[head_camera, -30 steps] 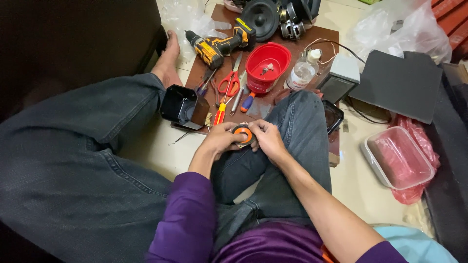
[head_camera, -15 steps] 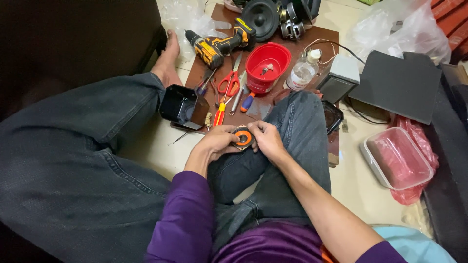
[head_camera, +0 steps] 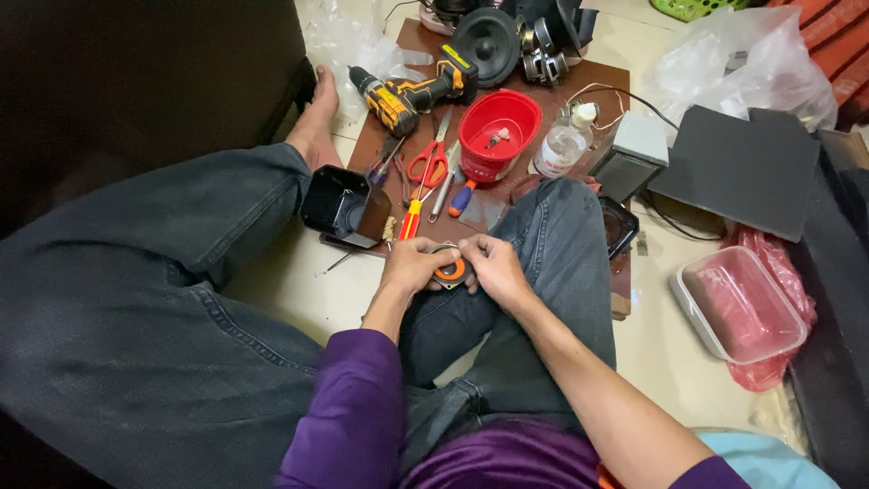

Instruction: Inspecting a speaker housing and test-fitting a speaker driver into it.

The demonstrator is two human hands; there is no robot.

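i see the red bowl well beyond my fingers, holding a small pale and dark part i can't make out. off past my right hand sits a clear plastic tub with something pink inside. my left hand and right hand grasp a small round speaker driver from either side, fingers curled on its rim, over my knee. its orange ring faces up toward me; being round, it shows no long axis.
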